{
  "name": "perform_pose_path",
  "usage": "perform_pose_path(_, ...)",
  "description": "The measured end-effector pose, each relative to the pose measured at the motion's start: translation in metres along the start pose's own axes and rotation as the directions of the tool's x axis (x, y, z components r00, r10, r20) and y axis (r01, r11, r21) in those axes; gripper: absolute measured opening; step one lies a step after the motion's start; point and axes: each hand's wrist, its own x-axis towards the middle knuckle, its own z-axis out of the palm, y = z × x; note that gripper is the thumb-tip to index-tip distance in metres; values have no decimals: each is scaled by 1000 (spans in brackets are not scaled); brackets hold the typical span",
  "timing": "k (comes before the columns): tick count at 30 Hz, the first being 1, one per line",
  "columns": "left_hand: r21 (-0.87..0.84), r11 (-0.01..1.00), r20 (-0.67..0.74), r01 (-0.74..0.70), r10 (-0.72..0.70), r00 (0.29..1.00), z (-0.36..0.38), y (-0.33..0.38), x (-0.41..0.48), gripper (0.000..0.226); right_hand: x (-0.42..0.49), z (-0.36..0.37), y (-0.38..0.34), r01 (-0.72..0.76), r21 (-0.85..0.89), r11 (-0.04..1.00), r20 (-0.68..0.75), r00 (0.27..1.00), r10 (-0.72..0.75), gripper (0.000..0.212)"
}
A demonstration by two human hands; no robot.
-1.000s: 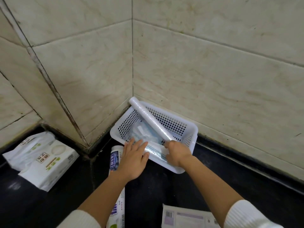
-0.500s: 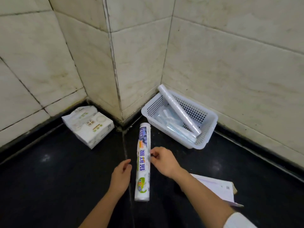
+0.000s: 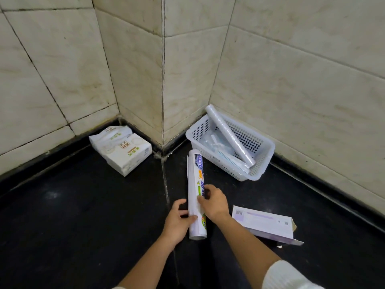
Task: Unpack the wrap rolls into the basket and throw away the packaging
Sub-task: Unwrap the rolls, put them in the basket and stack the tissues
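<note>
A packaged wrap roll (image 3: 195,178) with a printed label lies lengthwise on the black floor, pointing toward the wall corner. My left hand (image 3: 178,221) grips its near end from the left. My right hand (image 3: 213,202) holds its middle from the right, fingers on the label. Beyond it, a white perforated basket (image 3: 261,163) sits against the wall. An unpacked clear wrap roll (image 3: 228,134) leans across the basket, its far end over the rim. Clear plastic items lie on the basket's bottom.
An opened white and purple carton (image 3: 264,224) lies on the floor to the right of my right arm. A pack of tissue packets (image 3: 121,150) rests against the left wall. Tiled walls form a jutting corner behind.
Both hands left the basket and closed on the packaged roll on the floor. The view pulled back and shifted left.
</note>
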Motion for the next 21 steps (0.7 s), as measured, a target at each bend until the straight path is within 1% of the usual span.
perform_pose_path(2,-37,997,7,66,-65,998,5,0,3,61,-2,1,-2,46,-28,999,18,999,-46,47)
perform_pose_path(4,0,998,39,67,-67,997,9,3,5,52,-2,3,-4,57,-74,996,43,998,-54,52)
perform_pose_path(7,20,998,75,53,-54,996,12,6,6,37,2,-2,-3,56,-122,991,48,998,-50,49)
perform_pose_path(11,-75,992,95,102,-95,991,8,2,8,34,6,-12,-1,148,-221,964,83,988,-133,46)
perform_pose_path(14,-152,976,79,156,-145,986,10,0,8,33,7,-14,-2,215,-304,928,128,975,-183,44)
perform_pose_path(17,-246,945,53,217,-211,976,16,-1,9,34,10,-14,-2,188,-395,899,127,981,-149,37)
perform_pose_path(19,-279,930,16,240,-246,969,17,-2,10,34,12,-17,2,112,-446,888,119,991,-66,31)
perform_pose_path(21,-289,924,-37,250,-272,962,17,-4,10,32,12,-18,7,34,-447,894,85,996,4,28)
